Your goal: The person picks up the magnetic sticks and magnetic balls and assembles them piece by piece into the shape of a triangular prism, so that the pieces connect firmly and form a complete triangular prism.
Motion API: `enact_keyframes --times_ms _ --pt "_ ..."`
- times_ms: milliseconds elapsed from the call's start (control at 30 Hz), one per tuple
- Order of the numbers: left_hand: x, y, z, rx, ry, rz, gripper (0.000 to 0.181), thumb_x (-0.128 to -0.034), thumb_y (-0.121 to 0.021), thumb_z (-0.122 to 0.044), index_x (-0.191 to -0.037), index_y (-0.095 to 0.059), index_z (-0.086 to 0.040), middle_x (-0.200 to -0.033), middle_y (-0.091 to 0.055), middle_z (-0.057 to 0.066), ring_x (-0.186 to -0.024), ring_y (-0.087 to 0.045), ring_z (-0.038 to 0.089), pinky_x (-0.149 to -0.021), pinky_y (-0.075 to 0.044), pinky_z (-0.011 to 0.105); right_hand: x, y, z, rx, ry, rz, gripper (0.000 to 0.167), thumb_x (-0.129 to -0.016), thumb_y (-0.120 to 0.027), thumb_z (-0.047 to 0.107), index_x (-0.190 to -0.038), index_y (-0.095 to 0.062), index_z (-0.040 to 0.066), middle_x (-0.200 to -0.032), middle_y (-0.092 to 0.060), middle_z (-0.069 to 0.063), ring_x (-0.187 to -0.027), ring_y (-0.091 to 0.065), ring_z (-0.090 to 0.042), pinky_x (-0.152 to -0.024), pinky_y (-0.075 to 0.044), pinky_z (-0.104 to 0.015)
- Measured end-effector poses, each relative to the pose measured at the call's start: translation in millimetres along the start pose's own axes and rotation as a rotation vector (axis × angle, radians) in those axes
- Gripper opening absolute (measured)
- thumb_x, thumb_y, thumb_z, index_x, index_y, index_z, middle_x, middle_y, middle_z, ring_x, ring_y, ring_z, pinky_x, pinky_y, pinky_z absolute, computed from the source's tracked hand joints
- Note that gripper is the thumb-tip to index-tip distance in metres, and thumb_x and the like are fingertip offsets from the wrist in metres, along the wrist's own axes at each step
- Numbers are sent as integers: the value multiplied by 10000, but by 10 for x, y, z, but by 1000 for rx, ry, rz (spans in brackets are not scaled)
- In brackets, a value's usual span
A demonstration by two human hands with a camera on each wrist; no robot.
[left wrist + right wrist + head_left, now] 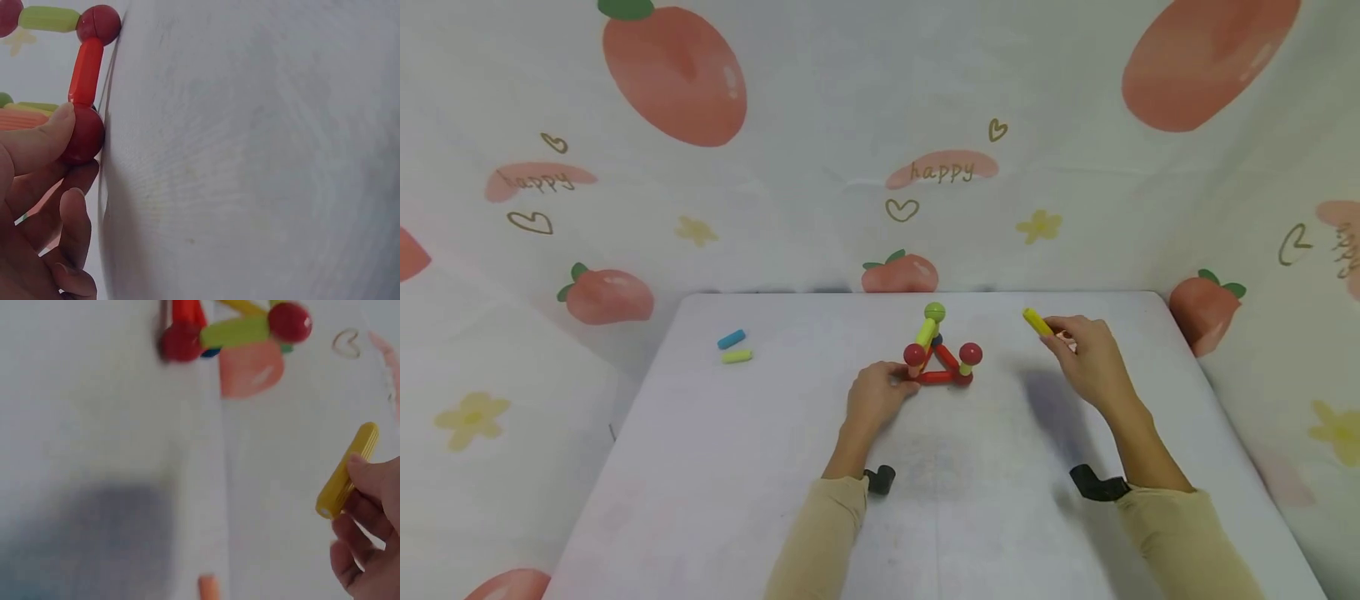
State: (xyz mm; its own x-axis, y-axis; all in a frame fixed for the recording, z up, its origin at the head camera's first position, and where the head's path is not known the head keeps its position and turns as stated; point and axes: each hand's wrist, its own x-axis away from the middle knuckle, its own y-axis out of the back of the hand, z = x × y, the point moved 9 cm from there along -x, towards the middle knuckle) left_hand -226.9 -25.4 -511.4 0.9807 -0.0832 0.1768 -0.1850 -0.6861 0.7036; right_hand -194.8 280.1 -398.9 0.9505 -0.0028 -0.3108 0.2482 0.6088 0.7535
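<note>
Closest up, the left hand (pixel 877 396) is pinching the red ball (pixel 87 137) at the near-left corner of a little ball-and-rod frame (pixel 936 377), which sits mid-surface (pixel 940 450). Off to the right, the right hand (pixel 1090 357) is up in the air, thumb and fingers pinching a yellow rod (pixel 1037 322) that isn't joined to anything yet. Progress-wise, the bottom looks done to me: its red rods (pixel 947 357) make a closed triangle, and short uprights carry a left top ball (pixel 914 354) and a right top ball (pixel 971 353), both red. Way over left, a lime rod (pixel 737 356) and a blue rod (pixel 731 339) lie loose, so those are unused. Furthest back is the green ball (pixel 935 312); a yellowish rod (pixel 927 333) seems to tie it to the left top ball, but I can't spot any bar reaching the right one, so the top looks only partly joined.
</note>
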Motion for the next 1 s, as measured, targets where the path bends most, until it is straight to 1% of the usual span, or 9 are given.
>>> enact_keyframes --times_ms 133,267,367,433,467,567,700,867,1000 --pt "6 -4 0 4 15 9 370 -879 -803 -342 -1218 -752 -205 -1214 -745 -27 -1055 -638 192 -937 -520 435 -74 -104 364 -70 51 -3 297 -959 -697 91 -1238 -662 -2 -1111 -702 -168 -1014 -649 -306 -823 -507 -411" --pt "18 4 -18 5 8 4 375 -880 -803 -330 -1226 -750 -195 -1218 -745 -17 -1066 -640 198 -955 -523 441 -115 -232 699 -142 140 -48 305 -931 -734 90 -1216 -653 19 -1098 -711 -124 -1001 -668 -257 -810 -532 -376" --pt "26 7 -26 6 3 0 376 -882 -801 -327 -1229 -749 -194 -1214 -746 -16 -1055 -640 201 -941 -526 437 -146 -340 881 -202 197 -68 311 -914 -751 75 -1203 -647 33 -1096 -721 -108 -1000 -675 -239 -815 -542 -397" --pt "28 6 -24 6 7 -1 377 -885 -798 -331 -1233 -747 -196 -1213 -746 -15 -1061 -640 200 -942 -527 438 -175 -434 959 -237 223 -58 311 -910 -755 72 -1197 -642 35 -1093 -726 -103 -1005 -681 -236 -832 -546 -427" --pt "28 6 -22 4 9 -1 377 -887 -796 -333 -1234 -747 -197 -1212 -747 -15 -1067 -642 200 -944 -528 440 -186 -487 987 -249 231 -45 310 -913 -754 80 -1198 -639 38 -1092 -727 -102 -1006 -683 -236 -838 -551 -433" --pt "27 6 -14 6 15 -1 367 -888 -794 -335 -1224 -751 -196 -1207 -751 -12 -1089 -654 208 -961 -529 456 -206 -667 1022 -270 231 16 345 -925 -748 109 -1243 -626 55 -1098 -731 -84 -1013 -684 -224 -809 -575 -388" --pt "22 14 -25 4 -3 -2 348 -887 -794 -333 -1205 -760 -197 -1206 -756 -14 -1144 -671 216 -985 -527 472 -206 -846 1015 -275 252 62 389 -902 -767 85 -1272 -649 69 -1098 -750 -89 -997 -687 -241 -711 -583 -337" --pt "16 17 -34 0 -24 3 342 -892 -788 -323 -1208 -760 -195 -1207 -757 -19 -1178 -668 218 -996 -529 469 -191 -919 1011 -231 316 56 294 -855 -807 68 -1138 -727 64 -1046 -775 -82 -903 -641 -218 -676 -539 -316" --pt "15 24 -39 4 -34 0 339 -891 -789 -313 -1206 -761 -188 -1197 -762 -13 -1157 -677 229 -974 -534 472 -177 -988 941 -186 296 75 228 -839 -822 102 -1060 -764 93 -1011 -775 -47 -896 -606 -203 -702 -518 -289"
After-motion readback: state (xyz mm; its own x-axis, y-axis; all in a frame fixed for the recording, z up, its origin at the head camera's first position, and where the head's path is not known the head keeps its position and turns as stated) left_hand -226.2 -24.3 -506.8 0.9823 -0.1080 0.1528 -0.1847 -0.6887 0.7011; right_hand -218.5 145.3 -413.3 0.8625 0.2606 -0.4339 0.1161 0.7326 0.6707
